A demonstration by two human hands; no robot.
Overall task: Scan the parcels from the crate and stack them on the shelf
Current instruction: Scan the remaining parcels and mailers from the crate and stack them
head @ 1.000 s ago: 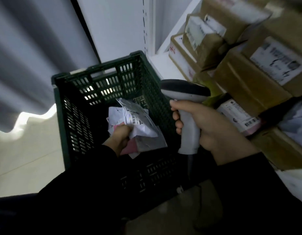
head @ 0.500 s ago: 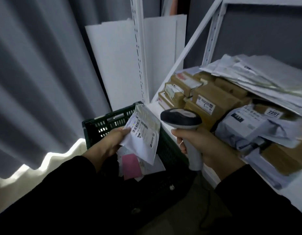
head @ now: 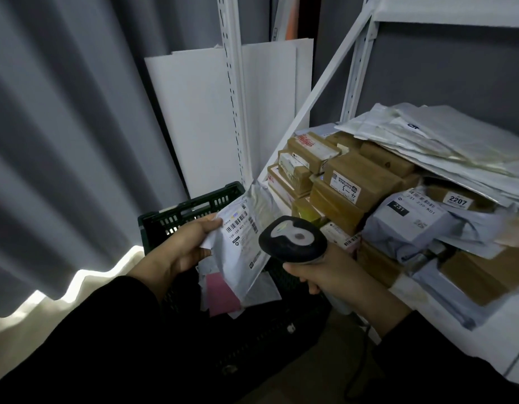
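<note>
Left hand [head: 188,246] pinches white mailer parcel [head: 243,258] by its edge above green crate [head: 191,204], barcode label [head: 240,225] angled toward scanner, likely for a clean read. Right hand [head: 334,275] grips handheld barcode scanner [head: 293,237], head just beside label. Shelf [head: 491,342] near right, ready for stacking.

Left hand [head: 188,246] pinches a parcel [head: 243,246]; right hand [head: 337,277] curls its fingers [head: 302,272] round a scanner [head: 293,239].

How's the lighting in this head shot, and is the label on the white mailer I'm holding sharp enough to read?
Head view: dim; the dark green plastic crate and black sleeves sink into shadow; the white plastic mailer in the left hand is sharp, barcode distinct; the wide lens bows the white metal shelf upright.
</note>
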